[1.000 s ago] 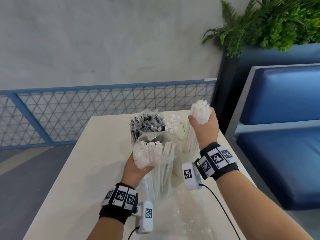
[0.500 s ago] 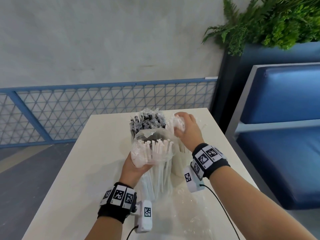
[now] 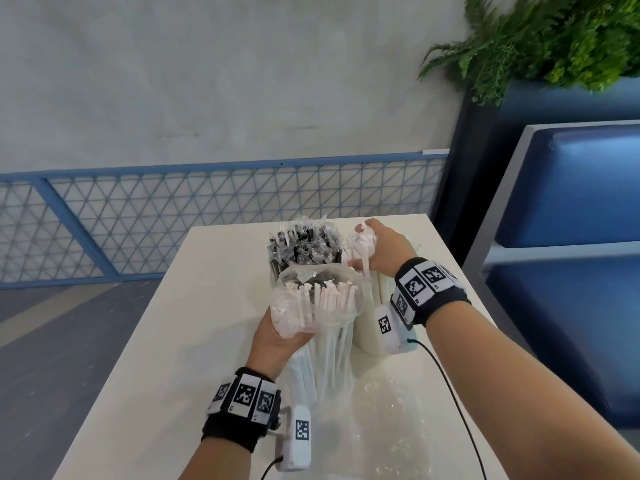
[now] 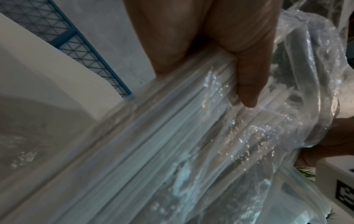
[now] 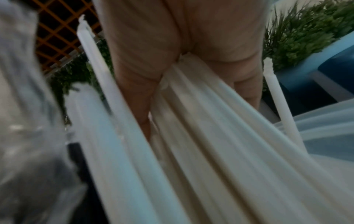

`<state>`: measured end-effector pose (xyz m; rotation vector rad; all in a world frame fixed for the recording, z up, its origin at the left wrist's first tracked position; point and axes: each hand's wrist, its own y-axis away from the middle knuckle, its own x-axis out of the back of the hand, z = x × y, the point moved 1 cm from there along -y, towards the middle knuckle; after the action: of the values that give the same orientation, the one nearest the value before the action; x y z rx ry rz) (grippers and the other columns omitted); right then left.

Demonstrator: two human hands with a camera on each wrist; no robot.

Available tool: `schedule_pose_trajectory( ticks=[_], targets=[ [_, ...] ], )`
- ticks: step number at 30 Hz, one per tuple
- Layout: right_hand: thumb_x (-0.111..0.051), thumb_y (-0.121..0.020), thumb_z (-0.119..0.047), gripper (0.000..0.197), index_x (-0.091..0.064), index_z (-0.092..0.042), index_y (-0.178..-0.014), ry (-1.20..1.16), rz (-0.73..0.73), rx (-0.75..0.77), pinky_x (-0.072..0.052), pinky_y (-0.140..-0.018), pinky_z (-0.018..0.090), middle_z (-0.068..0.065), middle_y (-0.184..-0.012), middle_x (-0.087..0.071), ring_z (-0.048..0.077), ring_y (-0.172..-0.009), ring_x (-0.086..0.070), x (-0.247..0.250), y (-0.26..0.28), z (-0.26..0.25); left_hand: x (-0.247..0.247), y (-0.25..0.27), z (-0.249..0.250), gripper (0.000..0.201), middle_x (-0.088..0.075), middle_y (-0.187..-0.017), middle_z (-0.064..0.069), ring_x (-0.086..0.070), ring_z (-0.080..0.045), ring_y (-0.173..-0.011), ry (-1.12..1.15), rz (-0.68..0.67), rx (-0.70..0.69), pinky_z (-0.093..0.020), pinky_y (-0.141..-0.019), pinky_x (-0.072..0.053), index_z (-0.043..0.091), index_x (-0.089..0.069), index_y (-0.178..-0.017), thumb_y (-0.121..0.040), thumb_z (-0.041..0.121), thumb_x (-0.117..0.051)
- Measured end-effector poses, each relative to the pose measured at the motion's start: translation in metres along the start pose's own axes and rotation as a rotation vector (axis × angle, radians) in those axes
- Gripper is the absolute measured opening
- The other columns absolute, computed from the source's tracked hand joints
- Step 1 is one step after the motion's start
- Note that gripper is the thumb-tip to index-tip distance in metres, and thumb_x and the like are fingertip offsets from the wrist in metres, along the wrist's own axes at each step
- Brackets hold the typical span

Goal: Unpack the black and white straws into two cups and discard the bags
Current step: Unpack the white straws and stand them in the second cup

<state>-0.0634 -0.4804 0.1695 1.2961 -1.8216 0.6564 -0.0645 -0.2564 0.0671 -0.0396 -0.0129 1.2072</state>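
My left hand (image 3: 277,337) grips a clear plastic bag (image 3: 317,306) of wrapped white straws, held upright over the table; its fingers (image 4: 249,75) curl round the bag (image 4: 210,136). My right hand (image 3: 381,247) grips a bunch of white straws (image 3: 362,245) near their tops, their lower ends down in a whitish cup (image 3: 367,336) that my wrist mostly hides. The right wrist view shows those straws (image 5: 210,136) fanning from the fist (image 5: 182,45). Behind the bag, the black straws (image 3: 304,245) stand packed together; their cup is hidden.
An empty crumpled clear bag (image 3: 388,420) lies on the white table (image 3: 156,358) near its front. Table edges run close on both sides. A blue bench (image 3: 571,237) stands right, a blue mesh railing (image 3: 173,220) behind, a planter (image 3: 554,36) at top right.
My right hand has come down from above with its bunch of white straws, lowering them into the cup beside the black straws. The left hand and its bag have barely moved.
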Motion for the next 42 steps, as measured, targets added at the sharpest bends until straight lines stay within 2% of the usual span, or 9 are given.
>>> schedule_pose_trajectory(
  ticks=[4,15,18,22,27,30,34,37,42],
  targets=[
    [-0.068,-0.081,-0.023,0.055,-0.047,-0.020,-0.132,0.074,-0.097,0.148,-0.029,-0.104,0.030,0.003,-0.138,-0.048,0.027,-0.131,-0.038,0.005,0.005,-0.008,0.000,0.000,-0.001,0.064,-0.068,-0.102,-0.005,-0.067,0.002,-0.084,0.006,0.004,0.011,-0.011,-0.070,-0.052,0.005,-0.056,-0.115,-0.056,0.008,-0.081],
    [-0.062,-0.077,-0.017,0.006,-0.066,-0.018,-0.082,-0.060,0.158,0.066,-0.041,-0.078,0.028,0.001,-0.089,-0.062,0.020,-0.087,-0.056,0.017,0.014,0.004,-0.001,0.001,-0.001,0.058,-0.067,-0.102,-0.005,-0.066,-0.010,-0.090,-0.005,0.006,0.001,-0.010,-0.068,-0.051,0.003,-0.056,-0.115,-0.063,0.000,-0.081],
    [-0.064,-0.077,-0.013,0.002,-0.065,-0.015,-0.077,-0.256,0.281,0.024,-0.041,-0.077,0.029,0.001,-0.083,-0.062,0.016,-0.081,-0.053,0.027,0.020,0.013,-0.001,0.001,-0.001,0.069,-0.068,-0.101,-0.001,-0.066,-0.001,-0.086,0.006,0.003,-0.007,-0.011,-0.068,-0.052,0.007,-0.056,-0.115,-0.052,0.015,-0.084],
    [-0.065,-0.078,-0.014,0.008,-0.066,-0.010,-0.084,-0.388,0.433,0.007,-0.043,-0.075,0.028,-0.003,-0.076,-0.061,0.015,-0.077,-0.053,0.029,0.029,0.024,0.001,-0.001,-0.006,0.077,-0.069,-0.104,-0.002,-0.065,-0.015,-0.097,0.004,0.035,-0.008,-0.017,-0.076,-0.054,0.009,-0.058,-0.114,-0.045,0.030,-0.083],
    [-0.066,-0.078,-0.047,0.047,-0.053,-0.034,-0.121,-0.267,0.190,0.088,-0.032,-0.107,0.040,-0.001,-0.130,-0.053,0.018,-0.120,-0.045,0.005,0.028,0.042,0.001,-0.001,-0.006,0.070,-0.069,-0.105,-0.003,-0.065,-0.016,-0.100,-0.019,0.012,-0.013,-0.016,-0.076,-0.053,0.013,-0.058,-0.114,-0.050,0.025,-0.082],
    [-0.055,-0.086,-0.047,0.040,-0.053,-0.031,-0.123,-0.422,0.492,0.160,-0.031,-0.108,0.034,-0.010,-0.131,-0.050,0.007,-0.123,-0.038,0.014,0.041,0.029,0.003,0.000,-0.005,0.077,-0.068,-0.108,-0.004,-0.064,-0.016,-0.102,-0.010,0.015,-0.011,-0.024,-0.083,-0.053,0.013,-0.057,-0.116,-0.046,0.035,-0.082],
    [-0.050,-0.089,-0.028,0.006,-0.052,-0.025,-0.094,-0.617,0.889,0.350,-0.042,-0.078,0.016,-0.021,-0.091,-0.051,-0.003,-0.084,-0.050,0.010,0.089,-0.002,0.005,0.000,-0.006,0.074,-0.068,-0.108,-0.002,-0.064,-0.015,-0.102,-0.006,0.027,-0.001,-0.031,-0.089,-0.051,0.021,-0.058,-0.111,-0.044,0.037,-0.081],
    [-0.051,-0.091,-0.014,0.009,-0.055,-0.020,-0.087,-0.574,0.625,0.432,-0.043,-0.068,0.007,-0.012,-0.078,-0.055,-0.006,-0.073,-0.053,-0.029,0.115,-0.017,0.004,-0.002,-0.007,0.080,-0.068,-0.110,-0.006,-0.064,-0.019,-0.104,0.000,0.042,0.002,-0.031,-0.089,-0.053,0.013,-0.057,-0.116,-0.043,0.036,-0.082],
    [-0.051,-0.092,-0.023,0.031,-0.052,-0.018,-0.123,-0.378,0.356,0.383,-0.045,-0.093,0.022,-0.012,-0.114,-0.050,0.005,-0.106,-0.051,-0.075,0.112,-0.014,0.003,0.001,-0.007,0.075,-0.068,-0.111,-0.009,-0.064,-0.021,-0.105,0.002,0.016,0.014,-0.030,-0.086,-0.055,0.011,-0.057,-0.118,-0.050,0.027,-0.085]
  ],
)
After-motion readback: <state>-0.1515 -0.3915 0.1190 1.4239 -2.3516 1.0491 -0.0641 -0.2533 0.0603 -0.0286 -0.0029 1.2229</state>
